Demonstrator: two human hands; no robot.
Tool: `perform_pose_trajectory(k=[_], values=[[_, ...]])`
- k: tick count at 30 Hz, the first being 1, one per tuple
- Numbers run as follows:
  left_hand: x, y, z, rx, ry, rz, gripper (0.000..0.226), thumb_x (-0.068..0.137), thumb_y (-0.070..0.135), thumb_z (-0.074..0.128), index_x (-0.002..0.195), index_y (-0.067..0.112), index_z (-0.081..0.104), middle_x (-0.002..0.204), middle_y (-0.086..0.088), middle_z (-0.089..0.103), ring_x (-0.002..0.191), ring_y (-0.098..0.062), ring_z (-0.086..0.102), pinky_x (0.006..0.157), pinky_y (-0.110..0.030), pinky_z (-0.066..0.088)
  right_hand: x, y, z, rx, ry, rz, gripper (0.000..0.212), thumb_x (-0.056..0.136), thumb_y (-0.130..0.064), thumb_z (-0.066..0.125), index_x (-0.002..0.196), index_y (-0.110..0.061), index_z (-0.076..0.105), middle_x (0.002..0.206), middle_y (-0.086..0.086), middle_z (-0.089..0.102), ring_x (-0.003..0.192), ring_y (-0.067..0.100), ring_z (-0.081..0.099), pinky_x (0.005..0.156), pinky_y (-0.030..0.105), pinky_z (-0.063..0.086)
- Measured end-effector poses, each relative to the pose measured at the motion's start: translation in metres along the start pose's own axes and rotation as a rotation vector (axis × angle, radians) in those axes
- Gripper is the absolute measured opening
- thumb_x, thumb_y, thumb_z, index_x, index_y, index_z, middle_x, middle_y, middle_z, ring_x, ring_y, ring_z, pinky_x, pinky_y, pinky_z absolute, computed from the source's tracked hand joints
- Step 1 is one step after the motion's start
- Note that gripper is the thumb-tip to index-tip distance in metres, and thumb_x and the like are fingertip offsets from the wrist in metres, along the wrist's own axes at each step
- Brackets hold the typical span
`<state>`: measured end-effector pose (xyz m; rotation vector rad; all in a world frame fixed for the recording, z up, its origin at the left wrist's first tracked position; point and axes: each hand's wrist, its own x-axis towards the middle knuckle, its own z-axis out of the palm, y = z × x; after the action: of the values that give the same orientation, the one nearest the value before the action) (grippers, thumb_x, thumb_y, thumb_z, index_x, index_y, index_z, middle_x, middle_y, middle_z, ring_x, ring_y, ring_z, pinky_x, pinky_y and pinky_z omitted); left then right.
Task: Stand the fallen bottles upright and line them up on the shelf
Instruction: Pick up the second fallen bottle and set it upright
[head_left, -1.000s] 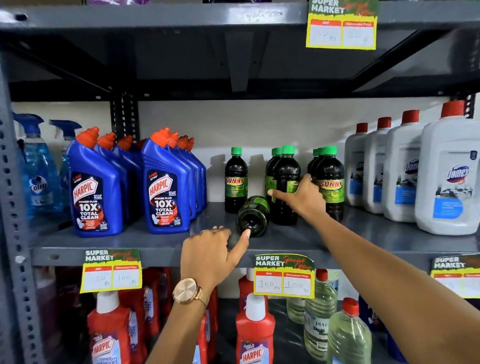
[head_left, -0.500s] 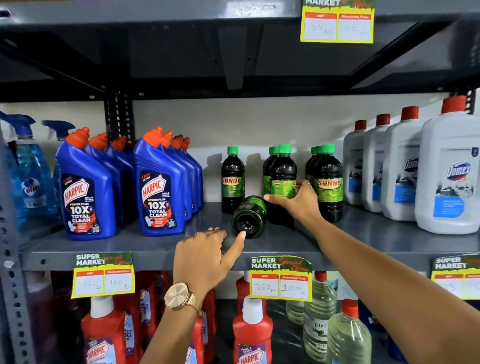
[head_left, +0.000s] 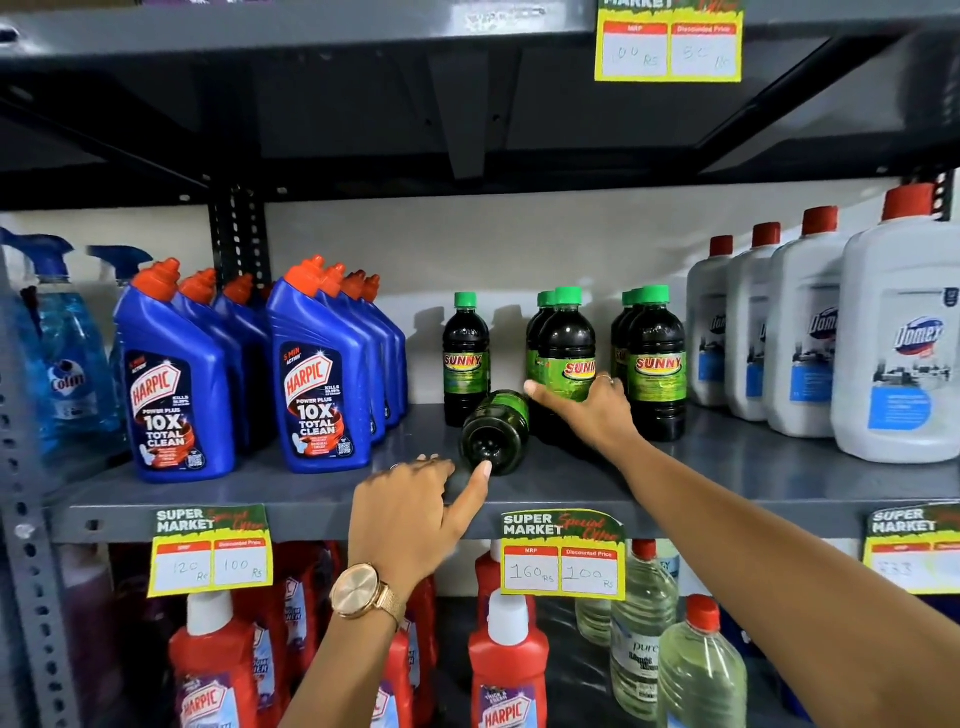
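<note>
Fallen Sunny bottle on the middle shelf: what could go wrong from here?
1. The fallen bottle lies base-out near the shelf edge; only the left hand's thumb touches it, so it might roll off.
2. The right hand reaches against an upright Sunny bottle; righting the fallen one could topple it.

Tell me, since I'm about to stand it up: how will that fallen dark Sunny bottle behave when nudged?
The fallen bottle looks round-bodied and lies on its side on the smooth metal shelf, so it will probably roll sideways. It looks full of dark liquid, so likely heavy for its size. The left hand thumb at its base should help check any slide.
</note>
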<state>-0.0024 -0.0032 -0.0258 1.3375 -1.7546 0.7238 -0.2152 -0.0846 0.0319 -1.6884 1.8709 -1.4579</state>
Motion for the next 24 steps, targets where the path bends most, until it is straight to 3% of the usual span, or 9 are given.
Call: perform_pose_trajectory(k=[1, 3, 5, 9, 13, 18, 21, 22, 24], values=[[0.0, 0.0, 0.0, -0.001, -0.002, -0.002, 0.064, 0.086, 0.065, 0.027, 0.068, 0.021, 0.071, 0.065, 0.003, 0.071, 0.056, -0.017, 0.065, 0.043, -0.026, 0.039, 0.001, 0.0, 0.0, 0.074, -0.022, 0.018, 0.089, 0.073, -0.065, 0.066, 0.132, 0.0, 0.049, 0.133, 0.018, 0.05, 0.125, 0.035, 0.048, 0.104, 0.042, 0.042], [0.0, 0.0, 0.0, 0.0, -0.011, -0.003, 0.064, 0.086, 0.065, 0.027, 0.069, 0.021, 0.071, 0.066, 0.003, 0.071, 0.057, -0.018, 0.065, 0.043, -0.027, 0.04, 0.001, 0.001, -0.003, 0.179, -0.044, 0.037, 0.057, 0.082, -0.041, 0.066, 0.121, -0.001, 0.056, 0.121, 0.015, 0.059, 0.105, 0.028, 0.055, 0.081, 0.034, 0.047], [0.0, 0.0, -0.001, 0.0, -0.011, -0.003, 0.063, 0.086, 0.064, 0.028, 0.068, 0.021, 0.071, 0.063, 0.003, 0.07, 0.056, -0.018, 0.065, 0.042, -0.026, 0.038, 0.003, 0.004, -0.005, 0.16, -0.038, 0.036, 0.046, 0.079, -0.028, 0.069, 0.115, -0.002, 0.059, 0.115, 0.017, 0.065, 0.094, 0.03, 0.06, 0.068, 0.031, 0.049], [0.0, 0.0, -0.001, 0.006, -0.018, -0.005, 0.064, 0.086, 0.065, 0.026, 0.067, 0.022, 0.07, 0.06, 0.003, 0.068, 0.054, -0.017, 0.064, 0.042, -0.024, 0.036, 0.001, 0.005, -0.004, 0.026, -0.032, -0.024, 0.07, 0.072, -0.036, 0.081, 0.124, -0.002, 0.051, 0.122, 0.017, 0.065, 0.111, 0.035, 0.063, 0.091, 0.041, 0.052], [0.0, 0.0, 0.0, 0.003, -0.018, -0.011, 0.063, 0.086, 0.065, 0.028, 0.068, 0.022, 0.07, 0.065, 0.003, 0.071, 0.056, -0.017, 0.065, 0.043, -0.025, 0.039, 0.0, 0.003, -0.004, 0.011, -0.025, -0.056, 0.082, 0.068, -0.04, 0.085, 0.127, 0.0, 0.045, 0.128, 0.019, 0.061, 0.117, 0.035, 0.06, 0.095, 0.042, 0.05], [0.001, 0.001, -0.002, 0.011, -0.034, 0.0, 0.062, 0.087, 0.064, 0.028, 0.067, 0.023, 0.069, 0.061, 0.005, 0.068, 0.055, -0.015, 0.063, 0.042, -0.023, 0.028, 0.0, 0.002, -0.006, 0.006, -0.045, -0.03, 0.086, 0.067, -0.044, 0.083, 0.127, 0.001, 0.042, 0.13, 0.019, 0.059, 0.12, 0.036, 0.058, 0.095, 0.042, 0.049], [0.001, 0.002, -0.003, 0.02, -0.038, 0.002, 0.061, 0.086, 0.064, 0.029, 0.067, 0.023, 0.07, 0.061, 0.004, 0.068, 0.055, -0.016, 0.063, 0.042, -0.023, 0.026, -0.006, -0.002, -0.006, -0.087, 0.088, -0.026, 0.105, 0.067, -0.076, 0.062, 0.134, 0.003, 0.041, 0.132, 0.02, 0.055, 0.122, 0.038, 0.054, 0.094, 0.047, 0.049], [0.001, 0.002, -0.003, 0.023, -0.037, 0.006, 0.062, 0.086, 0.064, 0.028, 0.066, 0.023, 0.07, 0.06, 0.004, 0.067, 0.054, -0.017, 0.063, 0.043, -0.023, 0.025, -0.01, -0.005, -0.008, -0.107, 0.172, -0.042, 0.102, 0.069, -0.083, 0.05, 0.127, 0.001, 0.048, 0.125, 0.019, 0.058, 0.116, 0.037, 0.056, 0.09, 0.046, 0.049], [0.002, 0.001, -0.004, 0.03, -0.04, 0.018, 0.065, 0.085, 0.068, 0.025, 0.064, 0.023, 0.067, 0.056, 0.003, 0.064, 0.054, -0.018, 0.061, 0.043, -0.023, 0.022, -0.018, -0.012, -0.014, -0.088, 0.276, -0.074, 0.085, 0.075, -0.084, 0.038, 0.095, -0.004, 0.059, 0.096, 0.014, 0.065, 0.095, 0.033, 0.061, 0.074, 0.038, 0.046]])
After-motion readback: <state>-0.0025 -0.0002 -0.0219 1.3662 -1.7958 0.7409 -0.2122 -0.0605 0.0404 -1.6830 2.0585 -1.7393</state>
